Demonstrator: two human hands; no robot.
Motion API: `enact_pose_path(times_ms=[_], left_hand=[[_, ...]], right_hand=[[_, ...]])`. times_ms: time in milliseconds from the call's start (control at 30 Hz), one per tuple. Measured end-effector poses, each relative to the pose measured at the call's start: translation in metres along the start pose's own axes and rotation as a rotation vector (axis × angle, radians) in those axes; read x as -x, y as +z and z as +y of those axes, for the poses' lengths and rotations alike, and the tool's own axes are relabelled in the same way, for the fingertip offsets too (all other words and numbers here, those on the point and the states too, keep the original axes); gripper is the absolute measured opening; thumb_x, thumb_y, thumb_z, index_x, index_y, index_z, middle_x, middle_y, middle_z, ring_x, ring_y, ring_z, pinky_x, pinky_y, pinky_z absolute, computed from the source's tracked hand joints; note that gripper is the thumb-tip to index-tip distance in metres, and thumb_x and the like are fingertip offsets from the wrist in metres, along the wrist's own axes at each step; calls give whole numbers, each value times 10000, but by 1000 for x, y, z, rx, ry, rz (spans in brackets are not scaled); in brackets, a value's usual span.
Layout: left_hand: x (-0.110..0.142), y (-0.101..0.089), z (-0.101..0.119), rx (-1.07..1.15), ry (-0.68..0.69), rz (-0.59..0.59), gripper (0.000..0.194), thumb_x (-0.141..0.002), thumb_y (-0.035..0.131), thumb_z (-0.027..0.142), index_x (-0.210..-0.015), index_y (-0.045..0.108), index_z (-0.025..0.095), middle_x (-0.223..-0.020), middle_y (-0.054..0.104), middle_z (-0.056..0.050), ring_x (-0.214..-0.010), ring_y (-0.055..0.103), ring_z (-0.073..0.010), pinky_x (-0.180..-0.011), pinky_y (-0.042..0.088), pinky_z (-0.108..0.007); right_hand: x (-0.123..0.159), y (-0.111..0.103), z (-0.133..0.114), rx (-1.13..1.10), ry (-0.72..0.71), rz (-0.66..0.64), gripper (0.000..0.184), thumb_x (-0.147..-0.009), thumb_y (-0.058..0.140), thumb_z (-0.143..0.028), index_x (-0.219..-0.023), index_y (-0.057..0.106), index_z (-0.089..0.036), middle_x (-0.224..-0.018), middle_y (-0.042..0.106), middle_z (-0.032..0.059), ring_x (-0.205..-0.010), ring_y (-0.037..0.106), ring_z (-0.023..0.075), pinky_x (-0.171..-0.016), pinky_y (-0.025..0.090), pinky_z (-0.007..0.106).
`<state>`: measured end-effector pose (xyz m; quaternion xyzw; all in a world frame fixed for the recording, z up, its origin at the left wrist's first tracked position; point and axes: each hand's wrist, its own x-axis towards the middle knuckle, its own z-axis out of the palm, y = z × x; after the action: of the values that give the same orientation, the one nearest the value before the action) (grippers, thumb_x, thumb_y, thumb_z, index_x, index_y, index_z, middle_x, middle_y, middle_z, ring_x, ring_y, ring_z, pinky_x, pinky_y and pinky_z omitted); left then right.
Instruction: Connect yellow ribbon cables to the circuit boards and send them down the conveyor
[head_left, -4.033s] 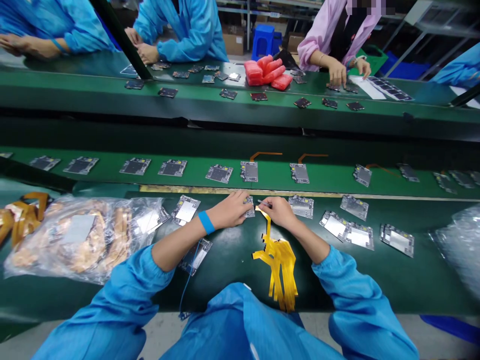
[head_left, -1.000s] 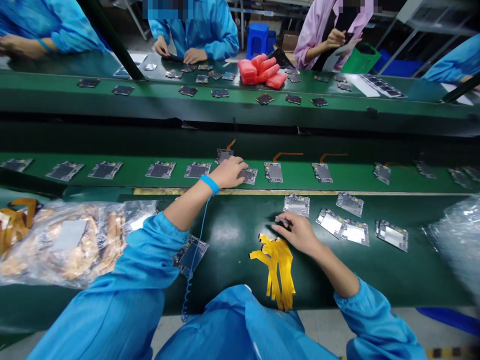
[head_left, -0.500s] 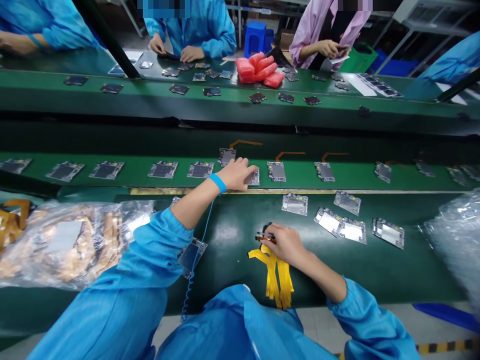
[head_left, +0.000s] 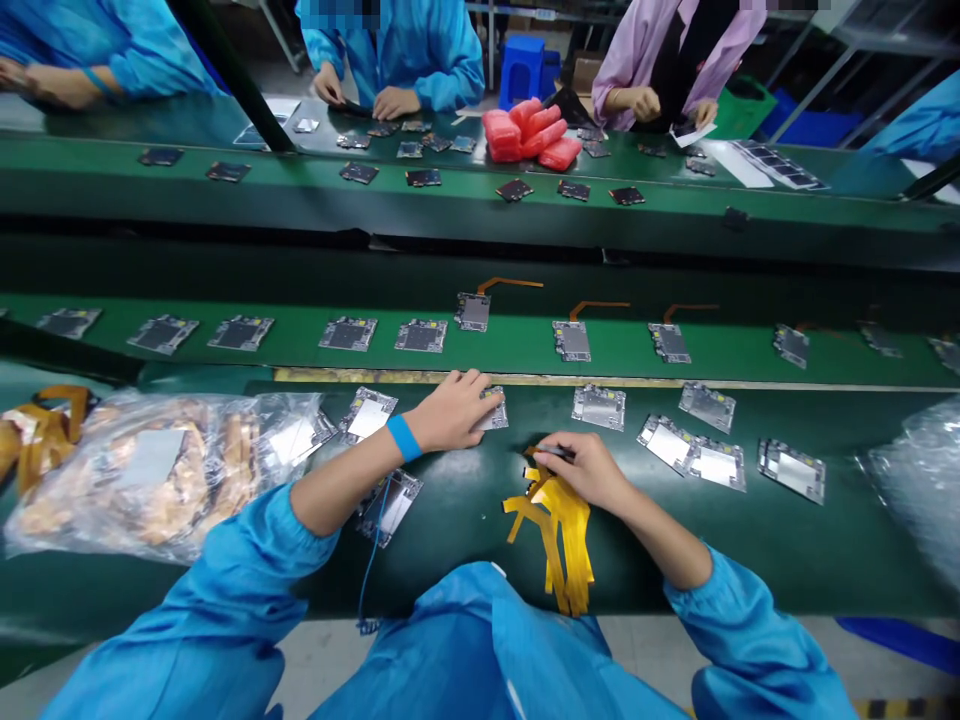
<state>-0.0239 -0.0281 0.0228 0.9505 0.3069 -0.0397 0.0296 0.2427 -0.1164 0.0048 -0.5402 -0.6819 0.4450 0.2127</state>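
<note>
My left hand (head_left: 457,412), with a blue wrist strap (head_left: 404,438) on its wrist, is closed on a circuit board (head_left: 495,411) at the near bench's far edge. The fingers cover much of that board. To its right, my right hand (head_left: 589,468) pinches a slim grey tool (head_left: 553,452) that looks like tweezers, its tip over the pile of yellow flex cables (head_left: 568,535). Whether the tip grips a cable I cannot tell. Beside my left forearm lie one board (head_left: 391,508) under the strap's cord and another board (head_left: 369,412) farther back.
On the green belt (head_left: 510,362) lie several boards, some with orange flex cables (head_left: 600,304). Several more boards (head_left: 716,462) rest right of my right hand. A plastic bag of flex cables (head_left: 165,470) is at left, clear plastic (head_left: 919,470) at right. Co-workers sit across.
My left hand has come back from the belt onto the near bench with a board under its fingers. My right hand stays by the yellow cables, the tool shifted slightly.
</note>
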Motion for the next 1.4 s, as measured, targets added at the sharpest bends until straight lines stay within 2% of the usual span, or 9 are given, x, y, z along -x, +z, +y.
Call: enact_pose_path(times_ms=[100, 200, 400, 600, 867, 1100, 1400], left_hand=[[-6, -1, 1, 16, 54, -22, 439, -846, 662, 267, -1278, 621, 202, -1324, 552, -190, -1205, 518, -362, -925, 438, -455], [-11, 0, 1, 20, 60, -28, 367, -854, 635, 225, -1221, 643, 218, -1291, 559, -173, -1197, 530, -348, -932, 447, -452], [-15, 6, -4, 61, 90, -24, 248, -847, 658, 225, -1094, 661, 206, -1218, 564, -159, -1102, 544, -329, -908, 471, -444], [-5, 14, -7, 170, 72, 54, 213, -877, 622, 159, -1089, 633, 170, -1266, 545, -171, -1167, 521, -323, -988, 472, -446], [1, 22, -4, 183, 33, 87, 152, -916, 604, 176, -1065, 625, 156, -1321, 522, -192, -1242, 497, -343, -1041, 472, -489], [2, 22, -4, 187, 40, 103, 138, -926, 606, 183, -1055, 640, 151, -1314, 530, -200, -1232, 502, -348, -1028, 478, -492], [3, 24, -3, 158, 57, 84, 163, -962, 585, 204, -1089, 656, 132, -1270, 551, -206, -1179, 522, -340, -1013, 482, -487]], right_hand=[[-16, -3, 2, -104, -34, 36, 304, -918, 653, -476, -946, 751, -189, -840, 759, 33, -713, 634, 180, -663, 443, 273], [-30, -9, 0, -158, -64, 36, 356, -922, 632, -523, -892, 724, -181, -783, 706, 23, -693, 596, 171, -645, 429, 269], [-51, -10, 1, -100, -83, -3, 393, -948, 569, -511, -748, 642, -181, -676, 592, -12, -643, 511, 145, -615, 364, 256], [-74, 5, 7, 104, 38, 61, 263, -908, 624, -398, -791, 720, -183, -723, 695, 9, -683, 591, 163, -615, 347, 247], [-84, 7, -11, 371, 166, 44, 197, -925, 651, -359, -899, 800, -233, -828, 779, 23, -764, 670, 196, -611, 329, 262], [-85, 4, -16, 408, 190, 3, 192, -921, 654, -342, -915, 815, -237, -847, 783, 21, -770, 667, 192, -614, 337, 262], [-96, -2, -25, 407, 200, -112, 198, -923, 645, -311, -900, 821, -222, -825, 763, 9, -795, 663, 177, -627, 344, 249]])
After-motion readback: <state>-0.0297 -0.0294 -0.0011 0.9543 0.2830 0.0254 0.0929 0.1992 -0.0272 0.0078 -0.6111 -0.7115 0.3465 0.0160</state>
